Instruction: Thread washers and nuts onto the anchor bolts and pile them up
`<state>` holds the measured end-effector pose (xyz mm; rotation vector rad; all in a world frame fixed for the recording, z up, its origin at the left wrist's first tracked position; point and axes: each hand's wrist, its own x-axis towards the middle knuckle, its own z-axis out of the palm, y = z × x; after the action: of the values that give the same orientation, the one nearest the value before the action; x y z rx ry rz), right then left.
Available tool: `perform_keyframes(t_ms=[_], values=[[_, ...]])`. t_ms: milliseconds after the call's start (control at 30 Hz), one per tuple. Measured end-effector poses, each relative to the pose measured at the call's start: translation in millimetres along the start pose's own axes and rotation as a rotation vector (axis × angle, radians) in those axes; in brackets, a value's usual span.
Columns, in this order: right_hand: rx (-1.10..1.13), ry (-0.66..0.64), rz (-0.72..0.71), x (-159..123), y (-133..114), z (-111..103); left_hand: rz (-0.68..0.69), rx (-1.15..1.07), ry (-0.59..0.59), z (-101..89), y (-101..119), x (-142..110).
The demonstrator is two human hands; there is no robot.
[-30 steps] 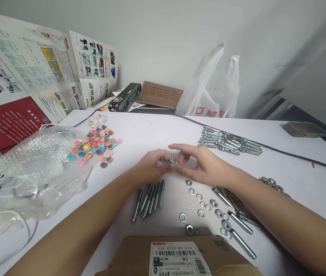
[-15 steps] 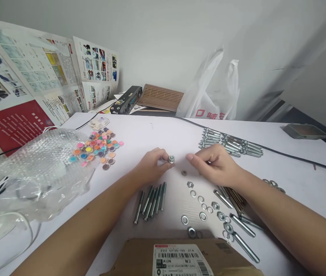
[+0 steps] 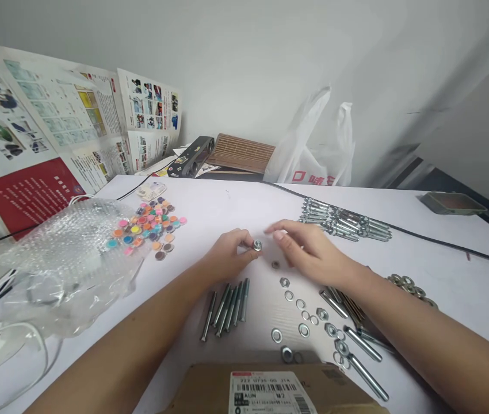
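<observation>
The left hand (image 3: 232,250) pinches a metal fitting (image 3: 257,245); the right hand (image 3: 311,248) hangs loosely spread nearby; a firm pinch probably steadies it best.

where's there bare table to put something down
Bare: between the colored discs and the expansion bolts, beyond the left hand; also far right, between black cable and right forearm. Crowded: washers, hex nuts near the cardboard box.

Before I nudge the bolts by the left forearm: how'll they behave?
The bolts would likely roll, being long and round on a flat tabletop. Flared ends may make them veer. Shiny metal suggests stiff, probably heavy for their size.
</observation>
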<state>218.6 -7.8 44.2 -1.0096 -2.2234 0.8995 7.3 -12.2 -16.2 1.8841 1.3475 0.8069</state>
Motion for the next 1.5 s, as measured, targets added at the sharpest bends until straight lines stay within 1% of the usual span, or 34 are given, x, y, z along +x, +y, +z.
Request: perform_keyframes(t_ms=[67, 100, 133, 167, 233, 267, 300, 333, 367, 467, 500, 533, 567, 667, 700, 800, 900, 1000, 1067, 1167, 1200, 1267, 1333, 1400, 1433, 1500], values=[[0.017, -0.131, 0.029, 0.7, 0.5, 2.1, -0.009, -0.002, -0.005, -0.4, 0.2, -0.3], [0.049, -0.168, 0.040, 0.2, 1.4, 2.1, -0.013, -0.009, -0.006, -0.5, 0.4, -0.4], [0.102, -0.159, 0.038, -0.8, 2.4, 1.3, -0.018, -0.017, -0.006, -0.6, 0.7, -0.4], [0.170, -0.111, 0.032, -2.1, 3.3, -0.3, -0.023, -0.024, -0.006, -0.6, 1.0, -0.4], [0.295, 0.053, 0.006, -4.3, 4.1, -3.6, -0.024, -0.031, -0.007, -0.5, 1.4, 0.0], [0.312, 0.115, -0.015, -4.8, 3.9, -4.5, -0.020, -0.030, -0.007, -0.5, 1.5, 0.3], [0.292, 0.139, -0.028, -4.7, 3.4, -4.6, -0.011, -0.025, -0.010, -0.5, 1.5, 0.6], [0.246, 0.122, -0.019, -4.2, 2.7, -3.6, -0.004, -0.017, -0.009, -0.7, 1.6, 0.9], [0.188, 0.074, 0.008, -3.2, 2.1, -1.8, 0.000, -0.013, -0.009, -0.9, 1.7, 1.1], [0.080, -0.150, 0.076, 0.1, 0.8, 4.2, 0.006, -0.012, -0.016, -1.7, 2.4, 1.0], [0.069, -0.209, 0.083, 0.8, 0.4, 5.2, 0.007, -0.011, -0.020, -1.8, 2.6, 0.6], [0.062, -0.232, 0.083, 1.2, -0.2, 5.3, 0.008, -0.008, -0.021, -1.8, 2.8, 0.3], [0.054, -0.224, 0.083, 1.3, -0.9, 4.7, 0.009, -0.002, -0.020, -1.6, 2.8, -0.1], [-0.007, -0.086, 0.118, 1.3, -2.6, 2.8, 0.038, 0.047, 0.001, 0.3, 1.6, -0.9], [-0.040, -0.064, 0.127, 1.5, -2.7, 3.4, 0.066, 0.069, 0.013, 1.3, 0.7, -1.0], [-0.165, -0.082, 0.106, 2.8, -0.5, 8.8, 0.228, 0.145, 0.061, 4.7, -2.5, -1.6], [-0.270, -0.102, 0.035, 3.8, 1.5, 13.0, 0.423, 0.243, 0.122, 7.1, -4.0, -3.2], [-0.218, -0.118, -0.038, 2.0, 0.0, 10.4, 0.539, 0.295, 0.178, 6.6, -0.2, -6.2], [-0.108, -0.111, -0.050, -0.5, -1.3, 6.4, 0.551, 0.271, 0.215, 5.4, 4.9, -8.4], [-0.005, -0.061, -0.012, -3.8, 0.4, 1.0, 0.520, 0.197, 0.265, 4.4, 11.3, -10.5], [-0.010, -0.043, -0.016, -4.2, 1.9, -0.1, 0.506, 0.169, 0.280, 4.5, 12.1, -10.7], [-0.049, -0.026, -0.073, -4.2, 5.4, -0.9, 0.474, 0.111, 0.292, 5.2, 11.3, -10.2], [-0.089, -0.016, -0.124, -3.4, 7.6, 0.1, 0.444, 0.070, 0.277, 6.0, 8.5, -8.9], [-0.113, 0.009, -0.079, -2.1, 7.3, 2.3, 0.441, 0.061, 0.244, 6.5, 5.9, -7.6], [-0.122, 0.014, -0.024, -1.3, 6.3, 3.5, 0.451, 0.067, 0.234, 6.6, 5.1, -6.9], [-0.133, -0.017, 0.093, 0.2, 3.7, 4.8, 0.475, 0.094, 0.234, 6.8, 4.5, -5.9]])
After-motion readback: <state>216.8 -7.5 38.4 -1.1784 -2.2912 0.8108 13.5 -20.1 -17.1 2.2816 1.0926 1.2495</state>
